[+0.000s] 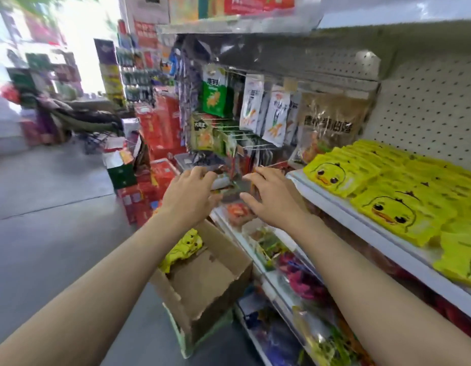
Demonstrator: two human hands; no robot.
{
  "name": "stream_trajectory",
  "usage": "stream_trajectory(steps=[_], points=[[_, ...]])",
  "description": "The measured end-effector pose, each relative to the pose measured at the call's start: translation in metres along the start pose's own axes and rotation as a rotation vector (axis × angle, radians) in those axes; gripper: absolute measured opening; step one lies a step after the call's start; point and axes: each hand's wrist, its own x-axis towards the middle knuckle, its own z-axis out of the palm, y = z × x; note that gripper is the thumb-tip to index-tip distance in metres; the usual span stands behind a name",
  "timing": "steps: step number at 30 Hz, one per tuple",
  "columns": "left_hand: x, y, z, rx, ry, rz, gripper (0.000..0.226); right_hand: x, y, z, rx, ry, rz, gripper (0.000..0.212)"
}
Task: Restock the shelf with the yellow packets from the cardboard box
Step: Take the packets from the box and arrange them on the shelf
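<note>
Down at floor level, left of the shelving, the cardboard box (202, 276) stands open with a few yellow packets (185, 247) heaped in its far corner. My left hand (188, 192) and right hand (274, 199) are out over the shelf end, fingers curled around blurred dark packets (230, 184); exact grip unclear. Farther right, duck-faced yellow packets (393, 207) lie overlapped on the white shelf (342, 217). Judgement: packets light, floppy, slick film; pinch several by the top seam. Box flaps and shelf lip crowd the lift; aisle floor offers room.
</note>
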Motion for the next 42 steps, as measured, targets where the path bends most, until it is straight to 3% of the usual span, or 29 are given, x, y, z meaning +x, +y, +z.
stream_trajectory(steps=[10,20,34,42], points=[[0.063,-0.136,0.112,0.054,-0.13,-0.257,0.052,0.176,-0.024,0.147,-0.019,-0.122,-0.214,0.05],[0.121,-0.224,0.264,0.044,-0.388,-0.452,0.047,0.32,0.0,0.313,0.077,-0.434,-0.293,0.054],[0.049,-0.268,0.513,-0.095,-0.818,-0.664,0.055,0.297,0.048,0.583,0.117,-0.938,-0.13,0.053],[0.011,-0.259,0.596,-0.273,-0.971,-1.047,0.086,0.291,0.059,0.668,0.117,-0.901,-0.147,0.071]])
